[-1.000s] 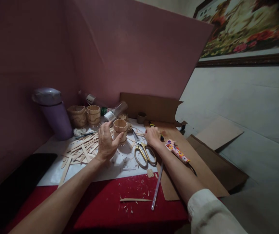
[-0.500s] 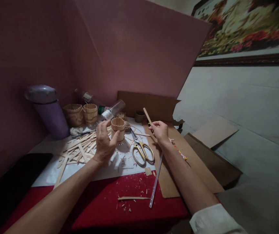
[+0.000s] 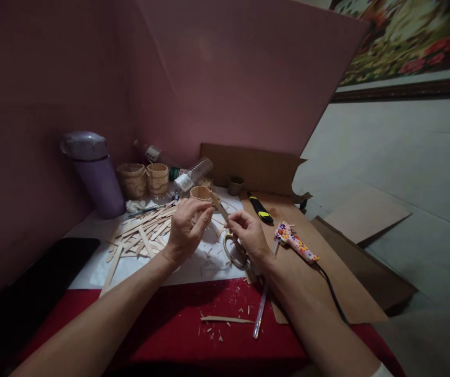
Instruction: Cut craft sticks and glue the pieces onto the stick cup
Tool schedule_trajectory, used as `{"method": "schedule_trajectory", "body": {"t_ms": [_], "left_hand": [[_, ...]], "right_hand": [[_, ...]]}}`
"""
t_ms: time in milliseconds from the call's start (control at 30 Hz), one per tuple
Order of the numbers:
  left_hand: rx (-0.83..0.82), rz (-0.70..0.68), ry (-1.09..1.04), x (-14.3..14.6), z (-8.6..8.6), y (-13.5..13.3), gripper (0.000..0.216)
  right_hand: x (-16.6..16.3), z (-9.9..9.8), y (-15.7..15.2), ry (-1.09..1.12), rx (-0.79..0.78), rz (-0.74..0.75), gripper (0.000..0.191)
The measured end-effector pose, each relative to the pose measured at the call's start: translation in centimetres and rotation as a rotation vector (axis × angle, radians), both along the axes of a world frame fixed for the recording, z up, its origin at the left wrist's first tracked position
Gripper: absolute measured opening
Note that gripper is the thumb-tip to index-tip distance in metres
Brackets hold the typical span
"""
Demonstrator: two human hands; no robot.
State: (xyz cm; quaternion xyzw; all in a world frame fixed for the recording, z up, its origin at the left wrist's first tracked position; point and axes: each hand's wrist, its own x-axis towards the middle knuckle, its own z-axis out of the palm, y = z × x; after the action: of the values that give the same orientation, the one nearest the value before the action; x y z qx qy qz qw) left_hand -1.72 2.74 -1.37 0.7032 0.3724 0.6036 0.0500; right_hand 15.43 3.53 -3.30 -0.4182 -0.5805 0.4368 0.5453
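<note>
Pink board stands behind the far edge of the table [image 3: 162,335], whose red cloth carries a white sheet [image 3: 91,269] on the left and brown cardboard [image 3: 319,283] on the right. A second ago the right hand [image 3: 249,234] lay flat on the cardboard by the utility knife [image 3: 260,208] and the left hand [image 3: 187,230] curved beside the small stick cup [image 3: 202,192]. Since then the right hand has lifted a craft stick [image 3: 220,208] and brought it across. Both hands now pinch that stick, the left at its upper end and the right at its lower end, just in front of the cup near the middle of the sheet, so the work appears to have moved from fetching to handling this one stick at the cup. Counted: three stick cups, two of them [image 3: 145,179] at the far left beside one purple flask [image 3: 96,175]; one pair of scissors [image 3: 233,252] under the right hand; one glue gun [image 3: 295,243]; one knife; one clear rod [image 3: 260,311] at the near edge; a heap of loose sticks [image 3: 142,230], too many to count.
</note>
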Motion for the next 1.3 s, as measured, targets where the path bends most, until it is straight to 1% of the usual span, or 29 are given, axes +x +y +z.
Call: {"method": "schedule_trajectory", "body": {"t_ms": [100,200,267,367,467,533,600,667,800,867,967,1067,1167,1300], "left_hand": [[-0.098,-0.118,-0.038,0.4,0.1,-0.4,0.026],[-0.193,-0.211,-0.138,0.6,0.0,-0.4,0.034],[-0.245,-0.261,-0.248,0.6,0.1,-0.2,0.034],[-0.321,-0.324,-0.457,0.5,0.6,0.0,0.034],[-0.373,-0.355,-0.586,0.3,1.0,0.2,0.036],[-0.402,-0.375,-0.621,0.2,1.0,0.3,0.038],[-0.422,-0.387,-0.625,0.3,0.8,0.3,0.038],[-0.438,-0.397,-0.607,0.5,0.5,0.1,0.038],[-0.453,-0.409,-0.536,1.2,0.0,-0.6,0.039],[-0.431,-0.391,-0.492,1.5,-0.2,-0.9,0.039],[-0.397,-0.362,-0.445,1.6,-0.3,-1.1,0.037],[-0.402,-0.355,-0.462,1.5,-0.3,-1.1,0.032],[-0.444,-0.392,-0.52,1.5,-0.1,-1.1,0.029],[-0.497,-0.482,-0.574,1.6,0.1,-1.2,0.029]], "right_hand": [[-0.7,0.1,-0.7,-0.016,0.036,0.077,0.019],[-1.0,0.1,-1.1,-0.043,0.084,0.084,0.013],[-0.9,-0.2,-1.0,-0.081,0.135,0.034,0.009],[-0.4,-0.8,-0.7,-0.145,0.225,-0.099,0.01],[0.0,-1.2,-0.5,-0.212,0.276,-0.197,0.018],[0.0,-1.1,-0.6,-0.248,0.297,-0.205,0.026],[-0.1,-0.9,-1.0,-0.277,0.322,-0.163,0.031],[-0.5,-0.6,-1.6,-0.317,0.355,-0.09,0.032],[-1.1,-0.2,-2.6,-0.394,0.387,0.045,0.022],[-1.3,-0.2,-2.8,-0.394,0.357,0.065,0.019],[-1.3,-0.4,-2.7,-0.34,0.288,0.087,0.022],[-1.2,-0.4,-2.6,-0.316,0.245,0.104,0.023],[-1.1,-0.4,-2.6,-0.329,0.242,0.119,0.024],[-1.1,-0.3,-2.6,-0.296,0.219,0.161,0.027]]}}
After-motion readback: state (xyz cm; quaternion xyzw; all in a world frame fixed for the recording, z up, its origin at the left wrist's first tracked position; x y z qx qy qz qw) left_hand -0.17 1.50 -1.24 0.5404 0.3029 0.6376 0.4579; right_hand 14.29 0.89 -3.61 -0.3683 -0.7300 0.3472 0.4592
